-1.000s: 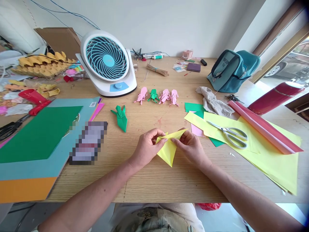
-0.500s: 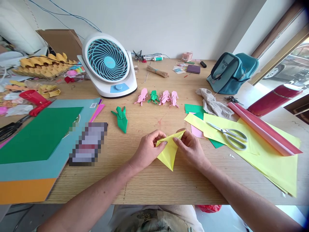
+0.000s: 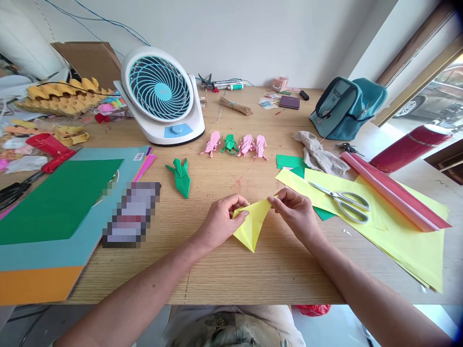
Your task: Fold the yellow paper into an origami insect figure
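A creased, kite-shaped piece of thin yellow paper (image 3: 252, 222) is between your two hands, above the near middle of the pale wood-grain worktop (image 3: 231, 284), one point hanging toward you. Whether that point touches the wood, you cannot tell from here.

Your left hand (image 3: 231, 217) is nearly closed on the paper's left edge, thumb on the near face, fingers curled behind. Your right hand (image 3: 278, 201) pinches the upper right corner between thumb and forefinger, its other fingers curled in.

The likeliest trouble is at that corner: a hard outward pull against your left thumb could tear the thin sheet or drag its creases off line. A loose left pinch could let the layers slip and fold crooked.

Farther out, a green folded-paper shape with two upright points (image 3: 180, 178) lies ahead and left. To your right, open silver scissors with pale grey handles (image 3: 336, 195) rest on loose yellow sheets (image 3: 412, 255); a wide sweep of your right elbow could catch those sheets and shift the blades.
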A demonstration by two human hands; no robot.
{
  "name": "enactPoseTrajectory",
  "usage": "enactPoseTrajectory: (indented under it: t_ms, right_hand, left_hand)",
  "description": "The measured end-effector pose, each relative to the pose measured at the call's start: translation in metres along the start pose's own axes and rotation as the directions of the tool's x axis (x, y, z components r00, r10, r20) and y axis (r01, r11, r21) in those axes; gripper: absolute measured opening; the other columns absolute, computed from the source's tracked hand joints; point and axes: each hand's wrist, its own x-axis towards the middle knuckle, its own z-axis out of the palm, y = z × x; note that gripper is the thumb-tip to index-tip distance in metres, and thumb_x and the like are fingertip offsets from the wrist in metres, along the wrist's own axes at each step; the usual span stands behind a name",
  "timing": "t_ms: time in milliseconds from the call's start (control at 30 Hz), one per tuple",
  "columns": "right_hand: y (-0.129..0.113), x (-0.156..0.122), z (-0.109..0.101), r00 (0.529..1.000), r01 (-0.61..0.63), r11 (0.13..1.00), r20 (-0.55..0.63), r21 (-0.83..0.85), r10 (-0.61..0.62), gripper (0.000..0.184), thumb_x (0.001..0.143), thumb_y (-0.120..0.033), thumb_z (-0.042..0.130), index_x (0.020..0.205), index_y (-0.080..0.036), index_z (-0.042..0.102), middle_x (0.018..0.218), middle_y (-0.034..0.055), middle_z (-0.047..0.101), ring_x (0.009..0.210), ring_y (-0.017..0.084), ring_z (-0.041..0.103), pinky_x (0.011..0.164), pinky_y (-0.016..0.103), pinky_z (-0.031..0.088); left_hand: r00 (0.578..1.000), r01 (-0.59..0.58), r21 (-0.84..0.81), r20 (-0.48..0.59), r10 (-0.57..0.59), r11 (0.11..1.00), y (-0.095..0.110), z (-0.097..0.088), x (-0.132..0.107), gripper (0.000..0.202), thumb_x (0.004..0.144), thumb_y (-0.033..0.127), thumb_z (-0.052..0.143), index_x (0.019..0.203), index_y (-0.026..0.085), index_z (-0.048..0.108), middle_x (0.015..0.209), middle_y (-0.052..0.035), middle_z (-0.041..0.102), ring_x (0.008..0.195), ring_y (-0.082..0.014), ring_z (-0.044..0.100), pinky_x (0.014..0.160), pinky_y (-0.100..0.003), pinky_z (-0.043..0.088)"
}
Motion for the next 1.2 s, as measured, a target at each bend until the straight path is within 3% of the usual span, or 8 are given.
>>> enactPoseTrajectory:
  t_ms: [200, 333, 367, 467, 600, 733, 900, 1200]
  right_hand:
    - [-0.003, -0.002, -0.003, 0.996, 0.086, 0.995, 0.011, -0.044, -0.086, 0.039, 0.085, -0.047, 0.068, 0.062, -0.018, 0.055, 0.059, -0.0008, 0.054, 0.055, 0.011, 0.045, 0.050, 0.024, 0.035]
    - [-0.005, -0.002, -0.009, 0.962, 0.273, 0.961, 0.011, -0.044, -0.272, 0.015, 0.095, -0.035, 0.056, 0.092, -0.021, 0.061, 0.080, 0.0010, 0.058, 0.067, 0.013, 0.053, 0.062, 0.027, 0.047]
    - [-0.006, -0.003, -0.010, 0.940, 0.342, 0.936, 0.035, -0.076, -0.341, 0.010, 0.095, -0.030, 0.056, 0.101, -0.023, 0.060, 0.089, 0.0027, 0.059, 0.074, 0.014, 0.055, 0.065, 0.029, 0.049]
    - [-0.011, -0.004, -0.013, 0.831, 0.555, 0.784, 0.239, -0.278, -0.503, 0.028, 0.092, -0.019, 0.058, 0.119, -0.026, 0.057, 0.115, 0.0097, 0.056, 0.103, 0.022, 0.057, 0.080, 0.038, 0.053]
    - [-0.011, -0.006, -0.013, 0.689, 0.723, 0.570, 0.467, -0.391, -0.554, 0.035, 0.088, -0.011, 0.059, 0.120, -0.025, 0.058, 0.127, 0.0133, 0.049, 0.124, 0.028, 0.050, 0.096, 0.048, 0.050]
    - [-0.007, -0.007, -0.012, 0.638, 0.768, 0.524, 0.500, -0.368, -0.586, 0.028, 0.086, -0.010, 0.062, 0.110, -0.026, 0.064, 0.130, 0.0114, 0.048, 0.121, 0.027, 0.053, 0.089, 0.045, 0.054]
    - [-0.009, -0.008, -0.014, 0.603, 0.794, 0.500, 0.548, -0.346, -0.579, 0.019, 0.087, -0.014, 0.065, 0.102, -0.026, 0.069, 0.135, 0.0104, 0.047, 0.119, 0.027, 0.054, 0.088, 0.045, 0.052]
    - [-0.011, -0.009, -0.015, 0.549, 0.827, 0.319, 0.547, -0.463, -0.632, 0.009, 0.084, -0.023, 0.072, 0.094, -0.023, 0.071, 0.149, 0.0106, 0.039, 0.130, 0.034, 0.045, 0.100, 0.053, 0.045]
  left_hand:
    - [0.997, 0.056, -0.118, 0.061, -0.049, 0.991, -0.005, -0.003, 0.003, 0.010, 0.083, 0.024, 0.061, 0.089, 0.016, 0.062, 0.082, -0.0003, 0.065, 0.069, -0.0112, 0.057, 0.060, -0.020, 0.042]
    - [0.983, 0.134, -0.295, 0.161, -0.089, 0.946, -0.009, -0.007, 0.005, 0.015, 0.081, 0.028, 0.063, 0.090, 0.015, 0.062, 0.082, 0.0001, 0.063, 0.069, -0.0111, 0.057, 0.060, -0.021, 0.042]
    - [0.977, 0.161, -0.341, 0.190, -0.100, 0.926, -0.009, -0.008, 0.005, 0.016, 0.080, 0.028, 0.064, 0.089, 0.015, 0.062, 0.081, 0.0005, 0.062, 0.068, -0.0106, 0.056, 0.060, -0.020, 0.041]
    - [0.958, 0.235, -0.434, 0.255, -0.131, 0.870, -0.007, -0.011, 0.006, 0.017, 0.077, 0.028, 0.065, 0.088, 0.014, 0.062, 0.079, 0.0008, 0.062, 0.066, -0.0099, 0.056, 0.060, -0.021, 0.041]
    - [0.935, 0.291, -0.460, 0.324, -0.147, 0.839, -0.008, -0.013, 0.008, 0.018, 0.075, 0.026, 0.064, 0.090, 0.015, 0.064, 0.080, 0.0002, 0.064, 0.068, -0.0111, 0.058, 0.062, -0.022, 0.041]
    - [0.932, 0.253, -0.401, 0.344, -0.112, 0.880, -0.012, -0.013, 0.009, 0.019, 0.076, 0.023, 0.063, 0.094, 0.016, 0.065, 0.085, -0.0003, 0.065, 0.073, -0.0125, 0.059, 0.066, -0.023, 0.042]
    - [0.960, 0.127, -0.291, 0.276, -0.044, 0.948, -0.017, -0.008, 0.009, 0.023, 0.076, 0.015, 0.062, 0.099, 0.017, 0.064, 0.090, -0.0001, 0.063, 0.084, -0.0138, 0.060, 0.075, -0.025, 0.046]
    - [0.957, 0.216, -0.345, 0.262, -0.127, 0.913, -0.017, -0.007, 0.010, 0.033, 0.077, 0.026, 0.068, 0.106, 0.017, 0.058, 0.098, -0.0043, 0.063, 0.088, -0.0170, 0.063, 0.076, -0.029, 0.049]
